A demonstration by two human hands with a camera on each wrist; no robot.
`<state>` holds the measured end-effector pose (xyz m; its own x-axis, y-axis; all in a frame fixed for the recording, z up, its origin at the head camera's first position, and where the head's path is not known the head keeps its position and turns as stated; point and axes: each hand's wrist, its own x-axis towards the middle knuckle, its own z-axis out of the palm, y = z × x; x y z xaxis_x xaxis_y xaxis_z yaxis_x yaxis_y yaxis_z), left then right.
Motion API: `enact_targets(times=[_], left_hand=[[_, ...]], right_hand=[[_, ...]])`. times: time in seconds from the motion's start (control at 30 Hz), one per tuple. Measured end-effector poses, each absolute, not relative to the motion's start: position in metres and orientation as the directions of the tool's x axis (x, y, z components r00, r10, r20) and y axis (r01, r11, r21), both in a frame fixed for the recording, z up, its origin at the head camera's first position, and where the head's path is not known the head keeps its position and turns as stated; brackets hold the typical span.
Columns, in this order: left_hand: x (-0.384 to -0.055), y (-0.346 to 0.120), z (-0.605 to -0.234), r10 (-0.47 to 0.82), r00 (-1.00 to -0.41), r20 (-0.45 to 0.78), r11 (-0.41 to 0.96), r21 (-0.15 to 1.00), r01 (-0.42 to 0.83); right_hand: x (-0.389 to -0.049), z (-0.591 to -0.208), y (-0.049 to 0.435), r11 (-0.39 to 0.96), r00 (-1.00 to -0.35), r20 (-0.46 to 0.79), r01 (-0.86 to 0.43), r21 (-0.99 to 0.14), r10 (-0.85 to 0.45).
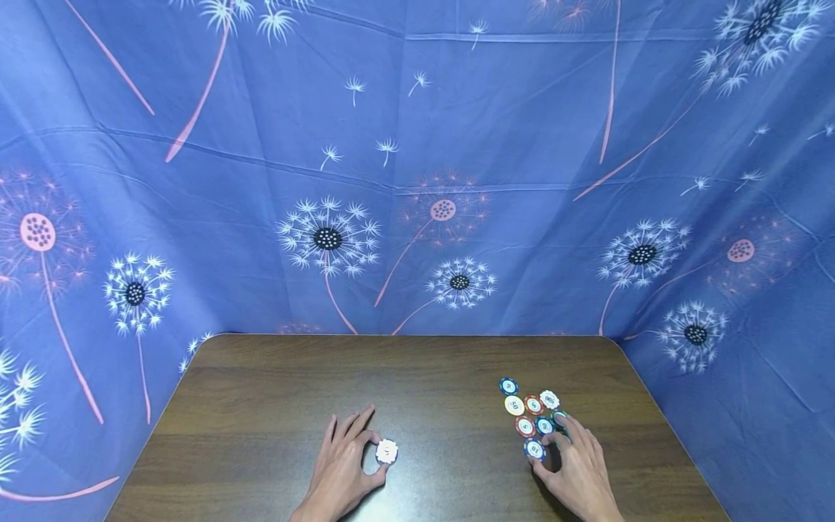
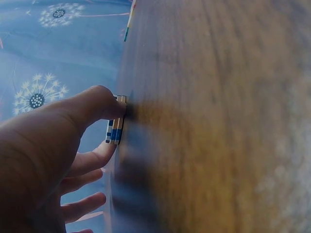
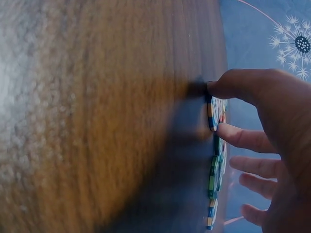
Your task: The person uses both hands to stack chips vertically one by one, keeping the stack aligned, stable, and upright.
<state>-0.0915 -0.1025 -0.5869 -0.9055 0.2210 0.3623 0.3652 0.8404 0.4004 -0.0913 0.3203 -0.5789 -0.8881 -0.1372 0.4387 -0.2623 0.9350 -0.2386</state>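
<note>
Between the thumb and index finger of my left hand [image 1: 339, 464] is a short stack of poker chips [image 1: 387, 452], a white-faced one on top; the left wrist view shows layered edges of this stack [image 2: 115, 131] low at the table. The other left fingers are spread. My right hand [image 1: 577, 467] pinches a blue poker chip [image 1: 534, 450] by its edge, thumb at the near side, index finger opposite. Just beyond lie a red chip [image 1: 525, 426], another blue chip [image 1: 544, 426] and a green chip [image 1: 559, 417], the last partly hidden by the right fingers.
Farther back in the same cluster are a cream chip [image 1: 514, 405], a second red chip [image 1: 533, 404], a white chip [image 1: 549, 399] and a blue chip [image 1: 509, 386]. The brown wooden table [image 1: 274, 384] ends at a blue dandelion-print cloth [image 1: 404, 290] behind and on both sides.
</note>
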Motion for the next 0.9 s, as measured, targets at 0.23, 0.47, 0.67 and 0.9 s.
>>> enact_targets(times=[0.23,0.47,0.67,0.9], left_hand=[[-0.0918,-0.1024,-0.5877,0.220,-0.904,0.367,0.837,0.405,0.368],[-0.0915,-0.1023,-0.5890,0.223,-0.876,0.427,0.833,0.384,0.399],[-0.0926,-0.1026,-0.5901,0.226,-0.880,0.418,0.834,0.383,0.397],[-0.0927,-0.1020,-0.5880,0.221,-0.914,0.340,0.840,0.411,0.356]], right_hand=[[-0.0931,-0.5799,0.3197,0.937,-0.890,0.437,-0.256,-0.239,-0.132],[-0.0973,-0.5834,0.3198,0.935,-0.878,0.459,-0.263,-0.236,-0.131],[-0.0990,-0.5833,0.3206,0.928,-0.889,0.444,-0.255,-0.272,-0.114],[-0.0984,-0.5797,0.3196,0.927,-0.926,0.370,-0.201,-0.318,-0.075]])
